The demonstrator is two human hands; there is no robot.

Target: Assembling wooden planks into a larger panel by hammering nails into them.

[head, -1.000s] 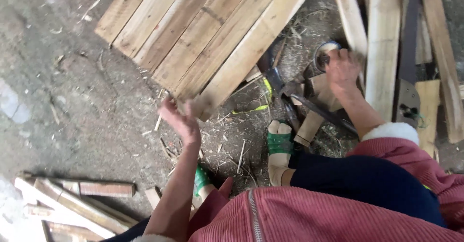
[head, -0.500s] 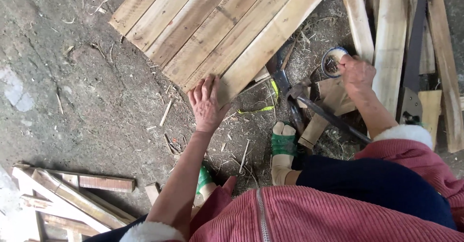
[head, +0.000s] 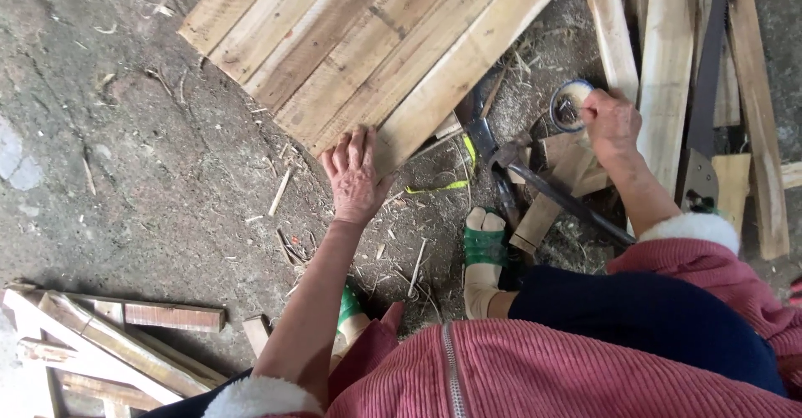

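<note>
My left hand [head: 357, 176] lies flat, fingers spread, on the near corner of a panel of joined wooden planks [head: 368, 42] lying on the ground. My right hand [head: 610, 121] reaches to a small round tin [head: 570, 105] with a blue rim; its fingertips pinch at the tin's edge, and I cannot tell whether they hold anything. A hammer with a dark metal head [head: 510, 163] lies between the two hands, beside a small wood block [head: 543, 213].
Loose planks [head: 664, 67] and a handsaw [head: 706, 92] lie at the right. A pile of wood scraps [head: 109, 343] sits at the lower left. My feet in green sandals [head: 484, 247] rest on the dirt ground strewn with chips and straw.
My left hand has come down from mid-air onto the panel's corner. My right hand has shifted slightly onto the tin's rim.
</note>
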